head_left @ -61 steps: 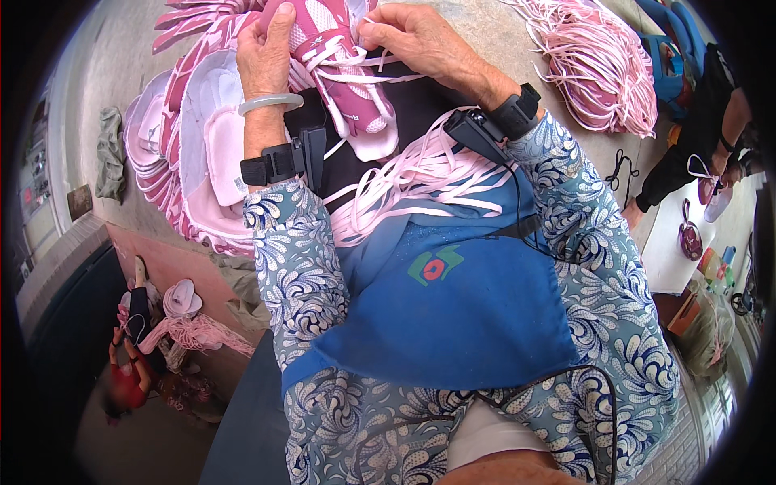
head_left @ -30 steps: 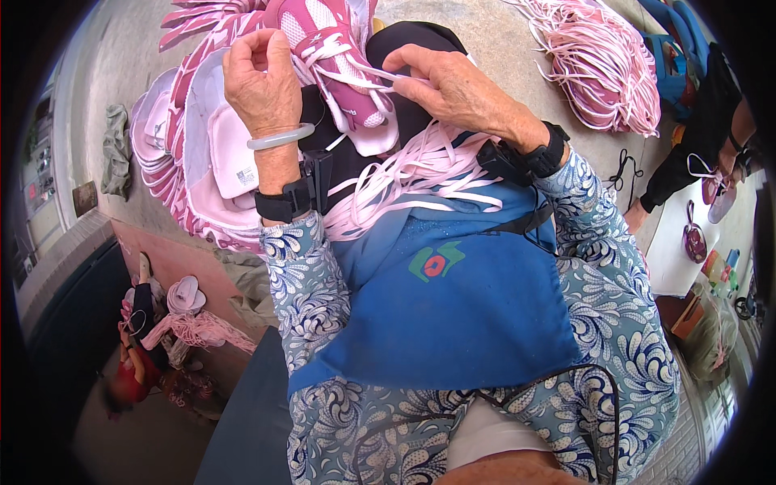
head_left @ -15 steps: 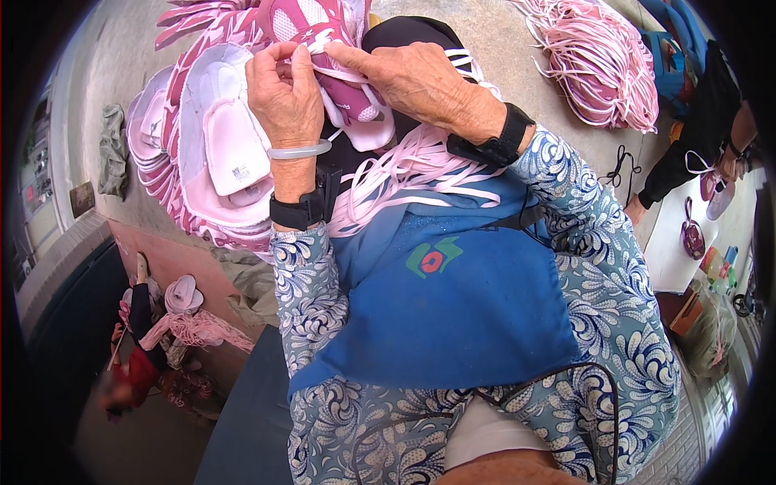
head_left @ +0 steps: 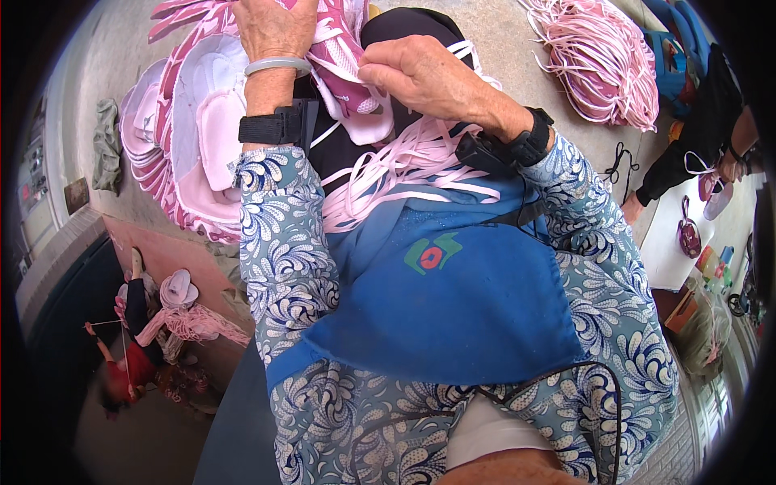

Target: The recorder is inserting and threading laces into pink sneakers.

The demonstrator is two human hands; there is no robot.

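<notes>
Pink and white, the shoe (head_left: 351, 90) lies at the top of our view, over the black cloth (head_left: 408, 26) on the person's lap, its toe pointing back toward the body and its far end cut off by the upper edge. White laces (head_left: 325, 36) cross its front.

We see the right hand (head_left: 422, 77) just beside the shoe on its right, thumb and fingertips drawn together; we cannot tell whether that grip has a lace in it. The left hand (head_left: 277, 26) is on the shoe's other side, its fingers partly beyond the upper edge, so we cannot tell what its grip is doing. A pale bracelet (head_left: 277, 64) circles the left wrist, and below it sits a black strap (head_left: 269, 127); another strap is on the right wrist.

Nearer the body we find a loose heap of pale pink laces (head_left: 380, 182) spread over the lap and the blue apron (head_left: 453, 315). Left of the left hand stands a nested stack of pink and white shoe uppers (head_left: 206, 141). Well off to the right, on the floor (head_left: 501, 28), we make out a bundle of pink pieces (head_left: 594, 73) covered in hanging laces.

Farther out, at the right, a co-worker's hands are near a small pink shoe (head_left: 711, 184) above a white board (head_left: 663, 255). At lower left, a co-worker in red (head_left: 129, 372) has a thin strand stretched out.
</notes>
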